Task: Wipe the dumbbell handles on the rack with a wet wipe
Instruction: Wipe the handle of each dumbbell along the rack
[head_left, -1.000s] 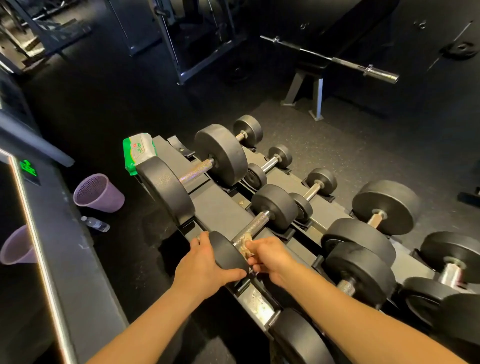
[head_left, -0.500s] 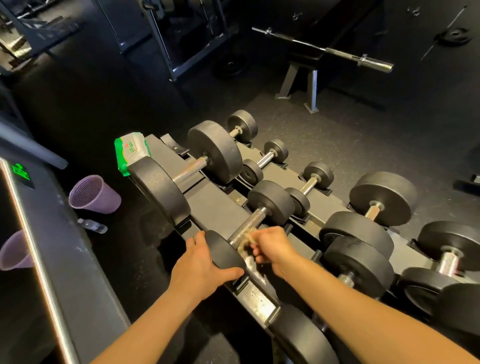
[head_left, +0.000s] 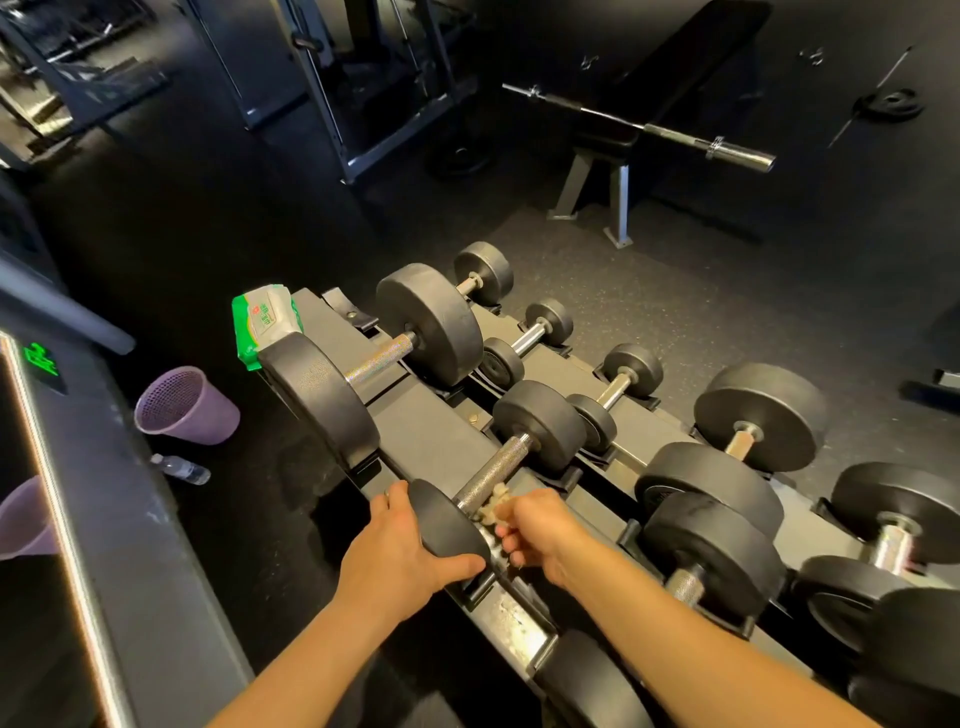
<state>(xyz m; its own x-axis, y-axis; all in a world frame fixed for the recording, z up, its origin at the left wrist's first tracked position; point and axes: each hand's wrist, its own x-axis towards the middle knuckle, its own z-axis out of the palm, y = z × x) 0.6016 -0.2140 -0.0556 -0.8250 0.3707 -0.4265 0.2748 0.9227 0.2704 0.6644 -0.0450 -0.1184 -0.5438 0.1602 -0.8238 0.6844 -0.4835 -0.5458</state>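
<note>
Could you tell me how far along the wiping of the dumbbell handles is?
Done: the wipe looks soiled, so some wiping seems done; where, I cannot tell. In hand: the right hand holds the wipe against one handle while the left hand grips the disc beside it. Left: probably the other handles.

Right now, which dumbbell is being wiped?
The dumbbell second from the wipe pack: left hand grips its near head, right hand holds the wipe at its handle.

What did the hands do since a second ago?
The right hand, pinching the wet wipe, slid slightly down the dumbbell handle toward the person; the wipe now sits at its near end. The left hand kept gripping the near weight plate. Nothing was let go; other dumbbells stayed put.
</note>
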